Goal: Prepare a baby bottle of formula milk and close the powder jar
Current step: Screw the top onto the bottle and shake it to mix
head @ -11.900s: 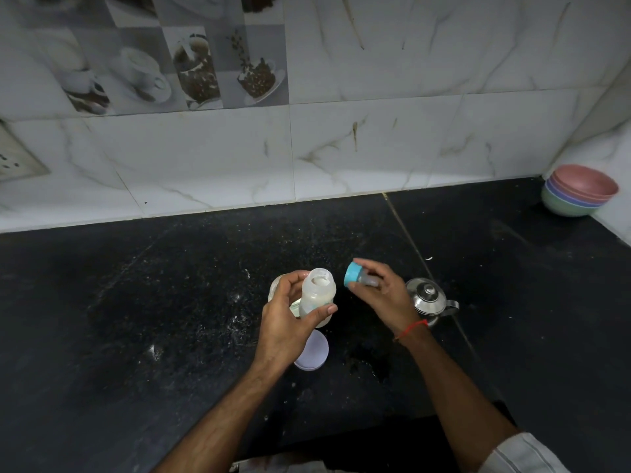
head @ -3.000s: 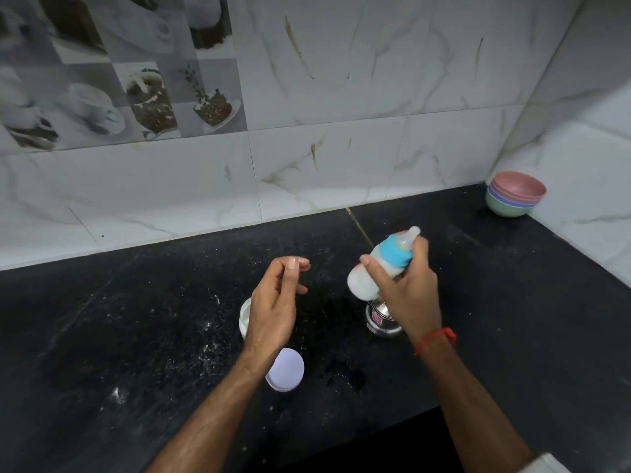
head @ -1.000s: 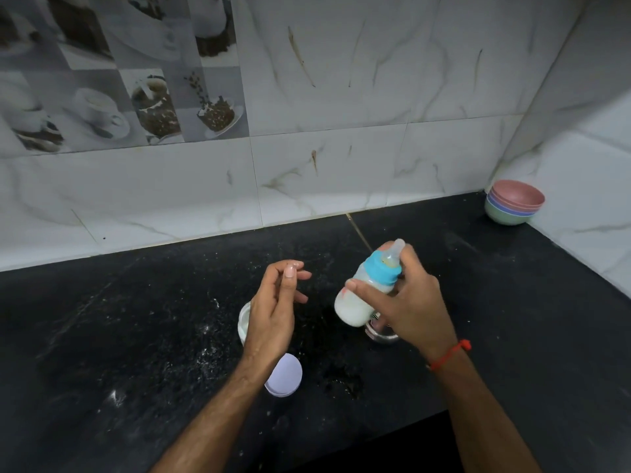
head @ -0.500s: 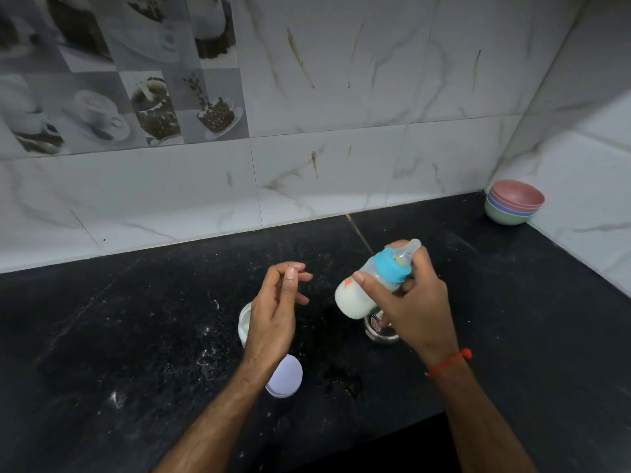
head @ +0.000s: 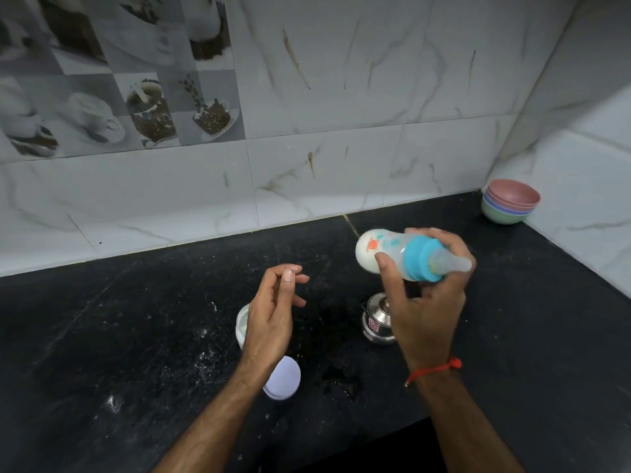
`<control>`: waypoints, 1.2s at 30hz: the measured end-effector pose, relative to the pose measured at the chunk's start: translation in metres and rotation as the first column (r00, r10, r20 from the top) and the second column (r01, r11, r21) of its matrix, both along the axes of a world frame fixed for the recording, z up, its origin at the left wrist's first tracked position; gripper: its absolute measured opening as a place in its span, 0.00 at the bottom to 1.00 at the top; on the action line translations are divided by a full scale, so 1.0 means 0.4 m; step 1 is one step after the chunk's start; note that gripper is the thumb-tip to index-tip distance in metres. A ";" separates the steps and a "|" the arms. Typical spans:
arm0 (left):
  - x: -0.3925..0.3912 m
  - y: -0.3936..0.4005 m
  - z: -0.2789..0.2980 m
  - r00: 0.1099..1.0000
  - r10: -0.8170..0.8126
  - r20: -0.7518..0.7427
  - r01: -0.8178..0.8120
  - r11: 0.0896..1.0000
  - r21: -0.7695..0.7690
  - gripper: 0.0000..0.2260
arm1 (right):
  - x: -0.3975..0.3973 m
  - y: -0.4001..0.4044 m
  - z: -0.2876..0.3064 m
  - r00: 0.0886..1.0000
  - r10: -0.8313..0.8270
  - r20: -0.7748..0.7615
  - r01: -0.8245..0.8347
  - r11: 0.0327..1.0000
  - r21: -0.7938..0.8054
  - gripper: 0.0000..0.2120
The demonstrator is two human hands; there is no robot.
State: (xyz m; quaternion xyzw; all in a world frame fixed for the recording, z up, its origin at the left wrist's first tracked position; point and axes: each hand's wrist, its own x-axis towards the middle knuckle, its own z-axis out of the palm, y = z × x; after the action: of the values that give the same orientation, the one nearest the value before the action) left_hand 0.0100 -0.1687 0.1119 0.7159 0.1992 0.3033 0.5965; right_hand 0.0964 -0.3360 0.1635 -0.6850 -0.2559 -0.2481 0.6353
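My right hand (head: 423, 302) grips the baby bottle (head: 386, 256), which lies almost sideways in the air with its blue collar and clear teat pointing right and white milk inside. My left hand (head: 269, 319) hovers with fingers loosely apart and holds nothing. Under it stands the open white powder jar (head: 241, 324), mostly hidden by the palm. The jar's white lid (head: 284, 378) lies flat on the black counter (head: 136, 336), just in front of the jar by my left wrist.
A small steel pot with a lid (head: 377, 322) stands on the counter below the bottle. A stack of coloured bowls (head: 510, 201) sits in the far right corner. White powder is scattered on the counter left of the jar. Tiled walls close the back and right.
The bottle has tipped from teat-up to nearly sideways and risen a little in my right hand. My left hand has stayed over the jar.
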 end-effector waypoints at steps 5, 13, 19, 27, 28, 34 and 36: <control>-0.001 -0.001 0.002 1.000 -0.014 -0.008 0.014 1.000 0.008 0.13 | 0.018 -0.009 -0.001 0.990 0.066 -0.121 -0.090 0.975 -0.203 0.27; 0.006 -0.006 0.004 1.000 -0.021 -0.008 0.021 1.000 0.015 0.13 | 0.020 0.003 -0.018 0.986 0.086 -0.144 -0.127 0.944 -0.305 0.27; 0.014 0.001 0.002 1.000 -0.008 -0.009 0.008 1.000 -0.007 0.14 | 0.013 0.016 -0.035 0.998 -0.012 -0.069 -0.007 0.965 -0.260 0.29; 0.015 0.009 0.002 1.000 -0.003 -0.011 0.003 1.000 -0.004 0.14 | 0.012 0.011 -0.049 0.994 -0.012 -0.108 -0.021 0.954 -0.300 0.33; 0.014 0.010 0.001 1.000 -0.006 -0.014 0.006 1.000 -0.005 0.13 | 0.018 0.015 -0.054 0.987 0.017 -0.161 -0.077 0.924 -0.374 0.36; 0.018 0.009 0.002 1.000 -0.012 -0.023 0.012 1.000 0.003 0.13 | 0.028 0.006 -0.058 0.986 0.077 -0.145 -0.131 0.902 -0.411 0.38; 0.018 0.010 -0.001 1.000 -0.013 -0.027 0.013 1.000 -0.001 0.13 | 0.024 0.009 -0.052 0.989 0.088 -0.118 -0.130 0.902 -0.413 0.36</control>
State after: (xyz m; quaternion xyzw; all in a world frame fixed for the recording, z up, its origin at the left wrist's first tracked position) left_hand 0.0173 -0.1649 0.1114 0.7209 0.2028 0.2897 0.5960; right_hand 0.1060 -0.3322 0.1428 -0.8011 -0.3103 -0.1181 0.4979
